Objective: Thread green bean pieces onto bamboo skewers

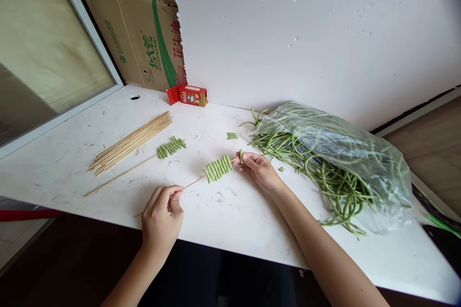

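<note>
My left hand (163, 213) is closed round the lower part of a thin wooden skewer (194, 183). Several short pieces of green bean (218, 169) sit side by side along that skewer, beyond my fingers. At its far tip, my right hand (257, 169) pinches one more green bean piece (241, 156) between thumb and fingers, close against the skewer's point. A finished-looking skewer of bean pieces (172, 147) lies on the table to the left. A few cut bean pieces (232, 135) rest in a small row behind my right hand.
A bundle of bare skewers (131, 143) lies at left. Long green beans (324, 172) spill from a clear plastic bag (334, 139) at right. A red box (193, 95) stands by the white board (288, 33), near a cardboard carton (140, 43). The white table (230, 225) has a hole at back left.
</note>
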A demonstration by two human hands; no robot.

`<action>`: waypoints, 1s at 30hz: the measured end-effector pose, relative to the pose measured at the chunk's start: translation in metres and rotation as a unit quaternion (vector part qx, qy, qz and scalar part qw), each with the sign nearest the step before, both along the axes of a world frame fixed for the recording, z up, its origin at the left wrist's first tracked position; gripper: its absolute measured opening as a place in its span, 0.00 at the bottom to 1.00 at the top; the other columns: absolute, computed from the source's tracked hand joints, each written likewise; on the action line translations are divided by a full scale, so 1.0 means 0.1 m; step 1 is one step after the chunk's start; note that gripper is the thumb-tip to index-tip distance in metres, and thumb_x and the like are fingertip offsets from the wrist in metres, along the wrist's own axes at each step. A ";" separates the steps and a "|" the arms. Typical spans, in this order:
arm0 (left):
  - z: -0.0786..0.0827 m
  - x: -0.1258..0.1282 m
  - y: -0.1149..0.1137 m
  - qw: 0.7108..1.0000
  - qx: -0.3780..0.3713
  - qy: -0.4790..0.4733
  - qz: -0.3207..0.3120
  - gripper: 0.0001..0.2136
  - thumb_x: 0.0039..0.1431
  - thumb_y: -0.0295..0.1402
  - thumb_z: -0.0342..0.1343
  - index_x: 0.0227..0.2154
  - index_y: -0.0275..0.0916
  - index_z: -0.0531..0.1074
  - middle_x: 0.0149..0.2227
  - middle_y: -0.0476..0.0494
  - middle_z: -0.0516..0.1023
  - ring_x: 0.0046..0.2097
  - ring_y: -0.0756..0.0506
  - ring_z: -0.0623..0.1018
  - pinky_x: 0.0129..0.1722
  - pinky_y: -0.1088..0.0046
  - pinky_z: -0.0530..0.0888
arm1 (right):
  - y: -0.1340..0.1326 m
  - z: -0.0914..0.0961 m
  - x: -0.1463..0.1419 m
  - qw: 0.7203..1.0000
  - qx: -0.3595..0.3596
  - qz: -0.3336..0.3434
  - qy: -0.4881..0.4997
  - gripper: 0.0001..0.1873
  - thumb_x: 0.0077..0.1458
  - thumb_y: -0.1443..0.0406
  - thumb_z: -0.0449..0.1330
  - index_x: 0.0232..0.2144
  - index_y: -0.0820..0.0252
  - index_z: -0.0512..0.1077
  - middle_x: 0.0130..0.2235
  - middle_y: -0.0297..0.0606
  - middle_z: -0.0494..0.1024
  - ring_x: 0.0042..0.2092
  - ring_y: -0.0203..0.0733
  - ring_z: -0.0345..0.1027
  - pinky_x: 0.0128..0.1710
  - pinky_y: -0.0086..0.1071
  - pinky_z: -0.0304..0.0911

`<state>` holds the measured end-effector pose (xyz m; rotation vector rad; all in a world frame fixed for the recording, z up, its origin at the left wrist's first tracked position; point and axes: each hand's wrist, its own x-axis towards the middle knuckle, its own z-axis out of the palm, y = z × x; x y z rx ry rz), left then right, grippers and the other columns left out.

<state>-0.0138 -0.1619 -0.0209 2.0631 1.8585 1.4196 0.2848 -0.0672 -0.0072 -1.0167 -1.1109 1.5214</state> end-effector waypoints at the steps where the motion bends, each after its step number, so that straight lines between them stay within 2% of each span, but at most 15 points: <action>1: 0.00 0.00 0.00 1.000 0.001 0.001 0.000 0.07 0.68 0.24 0.55 0.39 0.40 0.77 0.37 0.46 0.81 0.36 0.48 0.80 0.37 0.74 0.74 | 0.00 0.00 0.01 1.000 0.001 0.002 -0.001 0.19 0.58 0.49 0.71 0.44 0.54 0.83 0.44 0.42 0.86 0.45 0.45 0.78 0.44 0.36 0.70; 30: -0.01 0.00 0.00 1.000 -0.031 -0.005 0.003 0.07 0.68 0.26 0.54 0.38 0.41 0.77 0.37 0.45 0.81 0.38 0.46 0.80 0.37 0.72 0.75 | 0.01 -0.03 0.03 0.999 0.017 0.021 -0.035 0.20 0.59 0.47 0.70 0.43 0.54 0.85 0.45 0.42 0.86 0.45 0.46 0.77 0.43 0.37 0.71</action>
